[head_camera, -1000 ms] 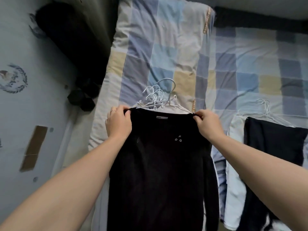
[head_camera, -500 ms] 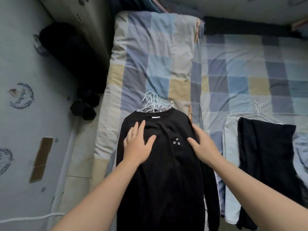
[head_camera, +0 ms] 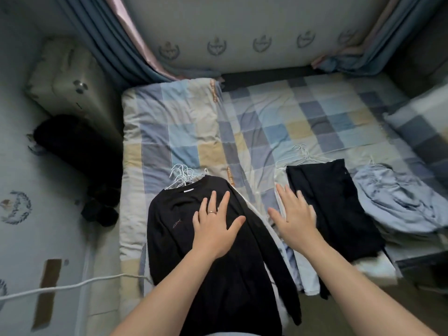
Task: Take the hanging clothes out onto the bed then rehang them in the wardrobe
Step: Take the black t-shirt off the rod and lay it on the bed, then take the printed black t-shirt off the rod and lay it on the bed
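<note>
The room was dim, lit by soft, cool, even light with no glare and no hard shadows. The brightest patch was the checked bed (head_camera: 266,122) in the middle; the far-left corner sank into near black, where a dark heap (head_camera: 77,154) lost all detail. The black top (head_camera: 174,229) and the black garment (head_camera: 339,202) on the right showed almost no folds, so deep was their tone. The right hand (head_camera: 294,214) was smeared by motion blur, and the right edge was soft too. The left hand (head_camera: 215,226) was sharper. Wide-angle distortion bowed the walls and curtains (head_camera: 109,37) at the edges.
</note>
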